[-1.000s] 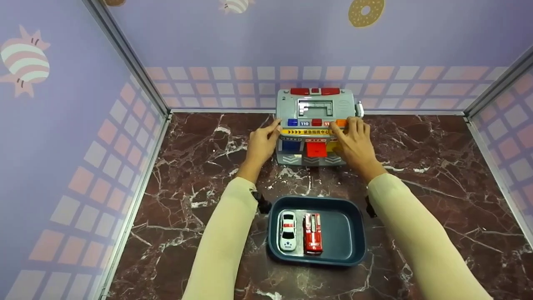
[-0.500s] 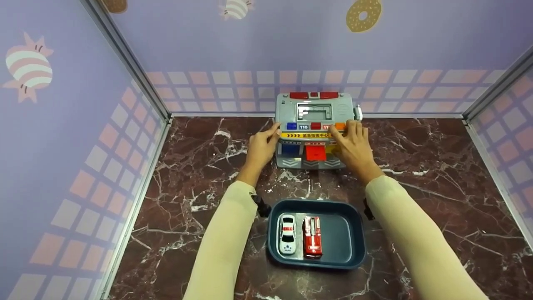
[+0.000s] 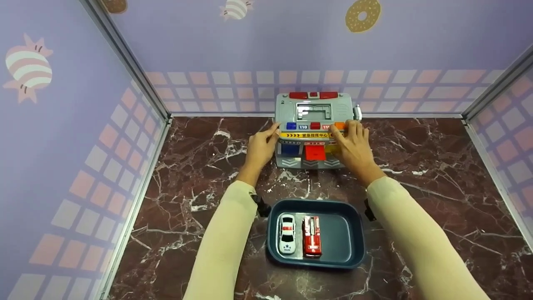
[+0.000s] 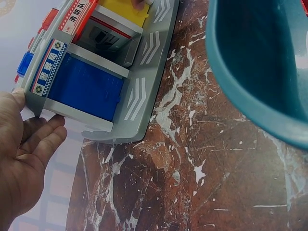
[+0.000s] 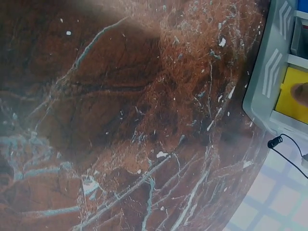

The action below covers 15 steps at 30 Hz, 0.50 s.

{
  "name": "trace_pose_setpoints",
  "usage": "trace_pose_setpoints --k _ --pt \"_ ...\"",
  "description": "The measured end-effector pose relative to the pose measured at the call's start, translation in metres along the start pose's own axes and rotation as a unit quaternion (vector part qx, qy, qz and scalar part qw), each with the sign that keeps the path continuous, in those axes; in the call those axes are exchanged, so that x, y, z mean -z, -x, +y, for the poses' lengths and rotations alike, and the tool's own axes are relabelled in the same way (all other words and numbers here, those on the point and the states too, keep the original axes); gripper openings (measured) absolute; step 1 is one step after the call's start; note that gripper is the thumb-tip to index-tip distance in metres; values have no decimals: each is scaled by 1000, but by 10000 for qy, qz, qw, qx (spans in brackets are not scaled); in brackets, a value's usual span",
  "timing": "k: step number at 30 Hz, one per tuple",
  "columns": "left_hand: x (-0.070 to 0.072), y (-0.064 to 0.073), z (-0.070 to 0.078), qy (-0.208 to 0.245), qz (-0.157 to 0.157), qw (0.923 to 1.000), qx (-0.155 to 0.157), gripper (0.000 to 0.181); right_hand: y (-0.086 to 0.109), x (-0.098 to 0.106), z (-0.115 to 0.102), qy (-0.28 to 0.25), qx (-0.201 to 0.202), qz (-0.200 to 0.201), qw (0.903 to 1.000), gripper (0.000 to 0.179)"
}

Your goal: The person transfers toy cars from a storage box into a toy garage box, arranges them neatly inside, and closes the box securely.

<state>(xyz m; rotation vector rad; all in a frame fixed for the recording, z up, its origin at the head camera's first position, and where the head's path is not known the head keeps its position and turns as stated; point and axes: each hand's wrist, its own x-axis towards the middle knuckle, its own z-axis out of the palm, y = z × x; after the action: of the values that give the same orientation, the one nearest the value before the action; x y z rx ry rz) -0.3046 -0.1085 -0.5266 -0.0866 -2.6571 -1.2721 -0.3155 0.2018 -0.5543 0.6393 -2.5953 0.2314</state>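
A grey toy garage [image 3: 287, 109] stands at the back wall, with colored buttons and a yellow sign strip. My left hand [image 3: 260, 151] grips its left side, thumb at the roof corner and fingers beneath the overhang, beside the lowered blue door [image 4: 86, 89]. On the right, my right hand [image 3: 356, 152] holds the front edge of the roof, one finger close to the orange button [image 3: 339, 125]. A fingertip [image 5: 301, 94] of it rests on the lowered yellow door [image 5: 288, 106]. The red door [image 3: 315, 152] is swung outward, and the middle bay shows dark inside.
Between the forearms sits a dark blue tray [image 3: 316, 264] holding a white toy police car [image 3: 287, 235] and a red toy fire truck [image 3: 312, 239]. A white handset [image 3: 358, 112] hangs on the garage's right side. Patterned walls [image 3: 233, 46] surround the marbled tabletop [image 3: 200, 166].
The whole scene sits slightly lower in the head view than a second ago. Both hands keep their places on the toy garage, and its doors look the same.
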Motion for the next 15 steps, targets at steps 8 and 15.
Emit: trace_pose_setpoints --k 8,15 --pt "0 0 1 -42 -68 9999 93 39 6 19 -3 -411 -123 -680 9968 98" --pt "2 0 1 25 -53 10000 24 39 9 35 -5 -469 -149 -1066 9931 97"
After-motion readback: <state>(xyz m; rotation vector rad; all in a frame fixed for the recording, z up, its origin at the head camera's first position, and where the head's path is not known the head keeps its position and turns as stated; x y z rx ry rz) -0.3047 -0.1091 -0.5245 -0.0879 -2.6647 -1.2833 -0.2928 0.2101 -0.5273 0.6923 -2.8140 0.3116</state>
